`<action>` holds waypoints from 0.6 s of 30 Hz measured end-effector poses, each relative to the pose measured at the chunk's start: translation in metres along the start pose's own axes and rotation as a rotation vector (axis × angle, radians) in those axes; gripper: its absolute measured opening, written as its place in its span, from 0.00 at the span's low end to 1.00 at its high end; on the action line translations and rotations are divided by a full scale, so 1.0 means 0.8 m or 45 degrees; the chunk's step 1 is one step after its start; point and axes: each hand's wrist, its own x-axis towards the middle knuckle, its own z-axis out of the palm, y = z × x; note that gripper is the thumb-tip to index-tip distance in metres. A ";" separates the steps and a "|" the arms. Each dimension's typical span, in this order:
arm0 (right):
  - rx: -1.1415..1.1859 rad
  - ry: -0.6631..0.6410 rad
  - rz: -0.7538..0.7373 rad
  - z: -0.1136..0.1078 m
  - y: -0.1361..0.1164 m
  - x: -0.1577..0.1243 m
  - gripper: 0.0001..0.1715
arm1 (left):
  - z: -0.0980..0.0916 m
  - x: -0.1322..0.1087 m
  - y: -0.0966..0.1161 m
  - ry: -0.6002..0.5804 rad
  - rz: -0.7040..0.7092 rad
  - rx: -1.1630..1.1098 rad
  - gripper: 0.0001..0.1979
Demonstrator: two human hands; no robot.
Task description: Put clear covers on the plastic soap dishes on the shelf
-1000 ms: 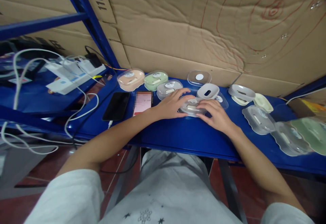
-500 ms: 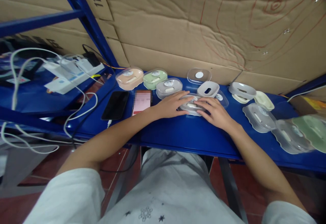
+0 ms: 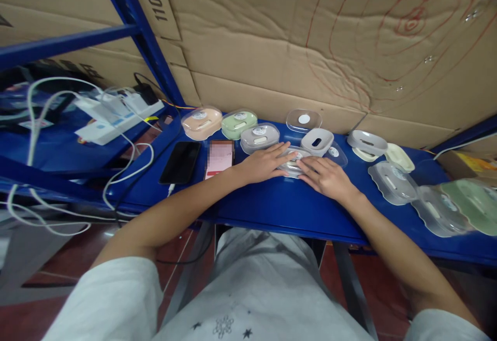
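Observation:
A soap box (image 3: 290, 165) with a clear lid and a round label lies flat on the blue table, held between my hands. My left hand (image 3: 266, 163) grips its left end, fingers stretched over the lid and thumb along the near side. At the right end, my right hand (image 3: 326, 175) is closed round the edge, fingertips on the lid. Just behind stand a grey slotted soap tray (image 3: 317, 141) and a clear lid with a label (image 3: 337, 153). Another clear lid (image 3: 305, 119) lies farther back. My hands cover both ends of the box.
Lidded soap boxes in peach (image 3: 202, 122), green (image 3: 239, 124) and grey (image 3: 259, 138) line the back left. Two phones, one black (image 3: 179, 162) and one lit (image 3: 219, 160), lie left. More boxes (image 3: 393, 181) sit right. Cables surround a power strip (image 3: 108, 126). Cardboard (image 3: 248, 46) stands behind.
My right hand's fingers have drawn closer together over the box's right end. My left hand stays on the left end. The whole view has shifted slightly.

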 end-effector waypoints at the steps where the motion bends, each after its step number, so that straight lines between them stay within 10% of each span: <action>1: 0.014 0.000 0.005 0.001 -0.001 0.000 0.24 | 0.000 0.000 0.000 -0.006 -0.004 -0.002 0.34; 18: 0.047 0.075 0.039 0.024 0.001 -0.010 0.22 | -0.011 -0.001 0.022 -0.070 -0.063 0.278 0.32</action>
